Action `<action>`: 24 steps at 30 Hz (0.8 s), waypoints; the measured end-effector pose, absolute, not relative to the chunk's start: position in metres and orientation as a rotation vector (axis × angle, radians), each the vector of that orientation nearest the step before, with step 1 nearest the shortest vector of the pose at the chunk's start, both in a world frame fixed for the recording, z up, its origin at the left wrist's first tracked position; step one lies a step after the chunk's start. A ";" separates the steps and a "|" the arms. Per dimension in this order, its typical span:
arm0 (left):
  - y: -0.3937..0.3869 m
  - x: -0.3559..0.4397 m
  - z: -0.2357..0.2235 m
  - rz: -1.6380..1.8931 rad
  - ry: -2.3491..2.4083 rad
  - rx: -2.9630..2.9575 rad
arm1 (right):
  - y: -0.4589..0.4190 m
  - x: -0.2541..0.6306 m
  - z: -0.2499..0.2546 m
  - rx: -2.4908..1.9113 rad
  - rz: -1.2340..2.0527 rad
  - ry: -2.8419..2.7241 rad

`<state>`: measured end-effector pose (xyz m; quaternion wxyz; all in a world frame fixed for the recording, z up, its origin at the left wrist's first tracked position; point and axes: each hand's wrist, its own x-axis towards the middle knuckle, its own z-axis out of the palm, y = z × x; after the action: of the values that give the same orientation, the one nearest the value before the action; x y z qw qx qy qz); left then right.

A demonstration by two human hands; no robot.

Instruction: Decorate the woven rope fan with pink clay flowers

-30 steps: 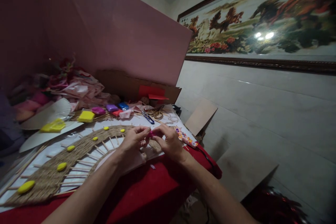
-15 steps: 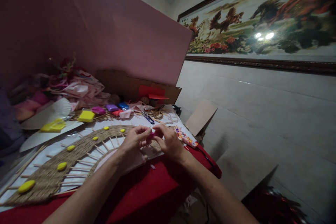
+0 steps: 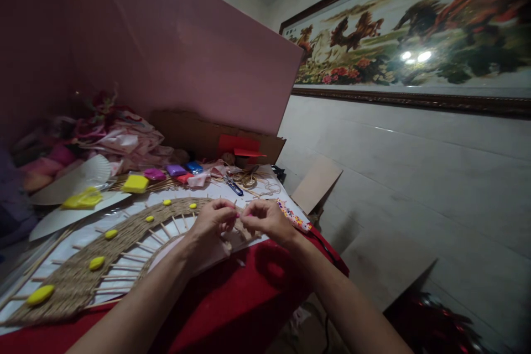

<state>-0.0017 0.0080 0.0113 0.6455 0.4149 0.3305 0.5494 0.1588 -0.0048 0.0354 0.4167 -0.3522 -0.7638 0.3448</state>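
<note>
Counted six yellow lumps (image 3: 97, 263) on woven band (image 3: 74, 285), left; saw no pink there. Found left hand (image 3: 212, 222) and right hand (image 3: 271, 222) pinched nearly closed on pink clay (image 3: 238, 214), unplaced.

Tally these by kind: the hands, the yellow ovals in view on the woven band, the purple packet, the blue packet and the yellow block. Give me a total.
Hands: 2 (left hand, right hand)
Yellow ovals in view on the woven band: 6
Purple packet: 1
Blue packet: 1
Yellow block: 1
Total: 11
</note>
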 end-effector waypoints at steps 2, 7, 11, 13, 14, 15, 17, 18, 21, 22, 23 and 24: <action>0.007 -0.003 0.016 1.302 0.806 0.897 | -0.005 0.159 0.036 -0.829 1.197 -1.671; 0.006 -0.003 0.015 1.259 0.768 0.906 | -0.001 0.159 0.030 -0.825 1.215 -1.524; 0.006 -0.002 0.009 1.153 0.679 1.058 | -0.003 0.153 0.023 -0.854 0.979 -1.614; 0.004 -0.003 0.009 1.106 0.656 1.071 | -0.006 0.149 0.021 -0.873 0.816 -1.644; 0.003 -0.003 0.010 1.088 0.650 1.052 | -0.008 0.147 0.021 -0.879 0.748 -1.647; 0.003 -0.004 0.011 1.071 0.646 1.026 | -0.010 0.145 0.021 -0.885 0.696 -1.649; 0.002 -0.005 0.012 1.040 0.647 0.972 | -0.013 0.143 0.022 -0.903 0.589 -1.657; 0.002 -0.006 0.013 1.029 0.648 0.952 | -0.013 0.142 0.023 -0.915 0.522 -1.669; 0.004 -0.009 0.013 0.975 0.603 0.930 | -0.013 0.140 0.024 -0.928 0.354 -1.745; 0.004 -0.010 0.012 0.953 0.571 0.926 | -0.012 0.141 0.025 -0.918 0.338 -1.774; 0.003 -0.011 0.012 0.932 0.543 0.923 | -0.011 0.141 0.025 -0.905 0.337 -1.801; 0.003 -0.011 0.013 0.914 0.523 0.922 | -0.010 0.142 0.026 -0.896 0.336 -1.821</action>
<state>-0.0109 0.0028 0.0129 0.7649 0.4243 0.2409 0.4206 0.1419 -0.0105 0.0258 0.5158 -0.3732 -0.7583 0.1401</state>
